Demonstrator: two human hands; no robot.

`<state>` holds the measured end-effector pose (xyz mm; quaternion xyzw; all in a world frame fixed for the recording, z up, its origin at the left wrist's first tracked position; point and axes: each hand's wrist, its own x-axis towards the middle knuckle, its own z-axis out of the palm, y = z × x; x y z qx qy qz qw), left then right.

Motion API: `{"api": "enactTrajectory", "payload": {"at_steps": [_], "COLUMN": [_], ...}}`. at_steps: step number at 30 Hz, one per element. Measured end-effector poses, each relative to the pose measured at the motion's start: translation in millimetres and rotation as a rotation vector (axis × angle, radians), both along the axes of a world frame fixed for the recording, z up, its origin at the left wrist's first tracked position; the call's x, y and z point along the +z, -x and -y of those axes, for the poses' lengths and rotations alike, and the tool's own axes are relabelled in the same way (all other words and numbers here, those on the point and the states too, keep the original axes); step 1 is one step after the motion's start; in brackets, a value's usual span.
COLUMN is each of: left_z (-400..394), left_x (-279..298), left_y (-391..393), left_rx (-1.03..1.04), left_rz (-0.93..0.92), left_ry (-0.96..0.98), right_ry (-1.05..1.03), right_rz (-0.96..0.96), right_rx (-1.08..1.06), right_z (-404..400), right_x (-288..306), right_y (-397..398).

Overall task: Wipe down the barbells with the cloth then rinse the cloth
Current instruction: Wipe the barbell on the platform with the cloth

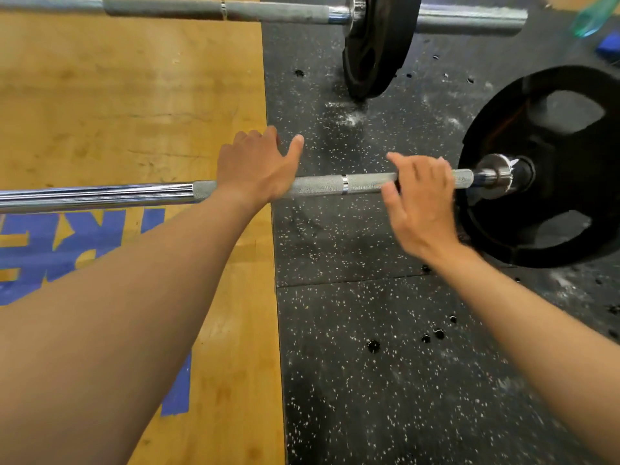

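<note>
My left grip (pixel 258 162) lies spread over the near barbell (pixel 318 184); my right grip (pixel 419 193) curls around its knurled shaft, just left of the plate (pixel 550 169).

Near barbell (pixel 335 184): steel shaft runs left-right across frame, smooth chrome at left, grey knurled section with a chrome ring toward right, black plate with cutouts on right sleeve. Far barbell (pixel 208 10): parallel along top edge, grey knurled shaft, chrome collar, black plate standing on speckled rubber floor, bare sleeve sticking out right. Cloth not clearly identifiable.
</note>
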<state>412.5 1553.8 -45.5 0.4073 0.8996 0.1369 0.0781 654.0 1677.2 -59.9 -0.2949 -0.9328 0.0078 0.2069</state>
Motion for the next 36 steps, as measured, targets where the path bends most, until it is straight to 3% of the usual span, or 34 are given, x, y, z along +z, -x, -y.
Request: {"api": "enactTrajectory", "payload": {"at_steps": [2, 6, 7, 11, 12, 16, 18, 23, 24, 27, 29, 33, 36], "left_z": [-5.9, -22.8, -26.6, -33.2, -34.3, -43.1, -48.6, -52.9, -53.8, -58.2, -63.5, -66.2, -65.0], "left_x": [-0.3, -1.3, -1.3, -0.8, -0.1, 3.5, 5.4, 7.7, 7.9, 8.2, 6.9, 4.6, 3.4], "left_y": [6.4, 15.8, 18.4, 29.7, 31.9, 35.4, 38.2, 47.9, 49.8, 54.1, 56.0, 63.1, 66.7], "left_rx": [0.013, 0.024, 0.026, 0.047, 0.053, 0.055, 0.06, 0.074, 0.076, 0.085, 0.071, 0.063, 0.061], "left_rz": [-0.012, -0.039, -0.042, -0.047, -0.054, -0.068, -0.038, -0.021, -0.025, -0.004, -0.005, -0.001, 0.011], "left_ry": [-0.02, -0.068, -0.081, -0.106, -0.113, -0.145, -0.152, -0.151, -0.148, -0.155, -0.151, -0.11, -0.056], "right_ry": [-0.005, 0.019, 0.024, -0.015, -0.035, -0.024, 0.016, -0.024, -0.021, 0.015, 0.031, 0.02, -0.024], "right_rz": [0.012, -0.144, -0.153, 0.017, 0.026, -0.172, -0.24, 0.004, 0.014, -0.126, -0.173, -0.066, 0.051], "right_rx": [-0.044, -0.447, -0.412, 0.068, 0.08, -0.379, -0.467, 0.111, 0.103, -0.236, -0.369, 0.014, 0.199], "right_z": [-33.7, -57.6, -46.1, -31.1, -46.0, -91.3, -73.3, -54.3, -73.2, -119.6, -111.2, -43.9, -56.8], "right_x": [1.8, -3.0, -5.3, -5.3, -5.3, -6.4, -9.9, -3.3, -1.7, -0.2, -3.2, -9.9, -2.9], "right_y": [-13.3, 2.6, 18.7, 34.9, 28.6, 16.2, 48.1, 61.8, 50.1, 28.8, 47.7, 98.9, 92.2]}}
